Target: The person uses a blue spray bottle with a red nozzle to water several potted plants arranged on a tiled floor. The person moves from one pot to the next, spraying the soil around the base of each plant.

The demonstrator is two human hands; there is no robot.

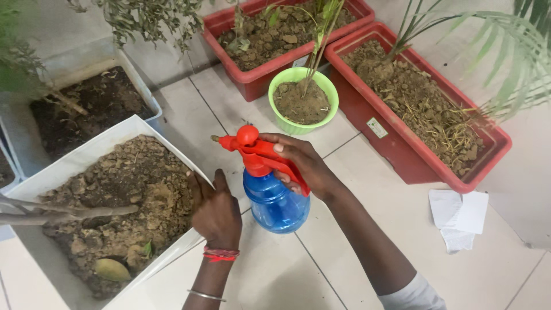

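Left hand is nearest the lens, with a red thread band and a thin metal bangle on the wrist. Its fingers are pressed together and hooked over the near rim of the white planter, fingertips touching the soil, thumb on the outside of the wall. That planter is full of dry clumpy soil, with a bare woody stem lying across its left part and a yellowed leaf near the bottom corner.

Right hand holds the spray bottle just beside the left hand, above the tiled floor: blue clear tank, red pump head, nozzle pointing left toward the white planter. Fingers wrapped tight around the red handle and trigger; can't tell whether the trigger is pressed.

Around it:
- green round pot with soil and a thin stem, just beyond the bottle
- two long red planters, one behind the green pot, one to the right with a palm-like plant and dry grass on the soil
- second pale planter with dark soil, behind the white one, leafy branches overhanging
- crumpled white paper on the floor at right, well apart from both hands

Nothing sits between nozzle and white planter except the left hand itself.
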